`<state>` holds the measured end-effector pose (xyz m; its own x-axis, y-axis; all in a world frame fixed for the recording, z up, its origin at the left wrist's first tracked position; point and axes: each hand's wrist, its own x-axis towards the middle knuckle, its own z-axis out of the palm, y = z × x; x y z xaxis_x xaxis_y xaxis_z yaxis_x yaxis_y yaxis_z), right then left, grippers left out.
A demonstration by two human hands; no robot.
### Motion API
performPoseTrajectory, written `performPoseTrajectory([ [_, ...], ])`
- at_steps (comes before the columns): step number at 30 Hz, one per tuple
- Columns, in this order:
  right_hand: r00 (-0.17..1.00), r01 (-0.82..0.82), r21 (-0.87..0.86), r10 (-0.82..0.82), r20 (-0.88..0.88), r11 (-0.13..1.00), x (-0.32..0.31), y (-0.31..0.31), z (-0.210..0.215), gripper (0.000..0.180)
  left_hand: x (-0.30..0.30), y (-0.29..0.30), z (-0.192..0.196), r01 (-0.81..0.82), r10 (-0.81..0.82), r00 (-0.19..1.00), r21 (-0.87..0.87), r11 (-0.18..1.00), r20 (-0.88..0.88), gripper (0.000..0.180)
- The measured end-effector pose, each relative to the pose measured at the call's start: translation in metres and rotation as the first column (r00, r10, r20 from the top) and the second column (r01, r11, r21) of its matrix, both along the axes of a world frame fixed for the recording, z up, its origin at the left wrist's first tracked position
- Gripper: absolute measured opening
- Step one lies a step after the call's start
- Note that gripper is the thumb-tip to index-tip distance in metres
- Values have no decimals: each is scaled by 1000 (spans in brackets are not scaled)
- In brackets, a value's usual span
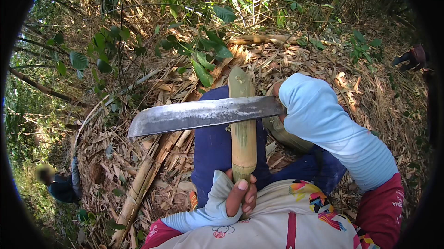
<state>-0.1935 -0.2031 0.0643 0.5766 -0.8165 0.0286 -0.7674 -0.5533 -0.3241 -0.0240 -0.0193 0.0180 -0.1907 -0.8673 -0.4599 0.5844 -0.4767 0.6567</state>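
My left hand [239, 198] grips a short piece of bamboo [243, 149] by its narrow lower end, below a node. The bamboo points away from me over my blue-trousered leg, its pale surface partly scraped and its far end tapered. Across it lies the broad steel blade of a machete [185, 115], tip to the left, cutting edge toward me. My right hand [279, 92] is closed at the blade's right end; a light-blue sleeve covers most of it and hides the handle. Whether the blade touches the bamboo or hovers just above is unclear.
A thick bamboo log [291, 137] shows partly beneath my right arm. A long split pole [136, 193] lies at lower left among dry bamboo shavings. Leafy stems [203, 59] stand ahead. One person [64, 188] is at far left, another [415, 58] at far right.
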Motion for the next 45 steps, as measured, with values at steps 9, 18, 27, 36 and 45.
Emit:
performPoseTrajectory([
  [9,946,-143,116,170,-276,983,8,28,5,20,5,-2,-1,48,-48,999,-5,999,-19,20],
  [18,968,-65,121,92,-232,990,10,24,13,20,4,1,1,16,-17,999,-18,1000,-27,19],
  [27,950,-72,149,113,-291,986,18,9,1,19,1,0,2,-9,9,1000,-14,1000,-11,23],
  [36,999,-34,7,34,-2,999,6,-6,11,29,1,3,3,-12,12,1000,-7,1000,-28,25],
  [45,959,11,237,56,-277,972,13,-8,5,23,3,1,2,12,-12,998,-2,1000,-64,22],
])
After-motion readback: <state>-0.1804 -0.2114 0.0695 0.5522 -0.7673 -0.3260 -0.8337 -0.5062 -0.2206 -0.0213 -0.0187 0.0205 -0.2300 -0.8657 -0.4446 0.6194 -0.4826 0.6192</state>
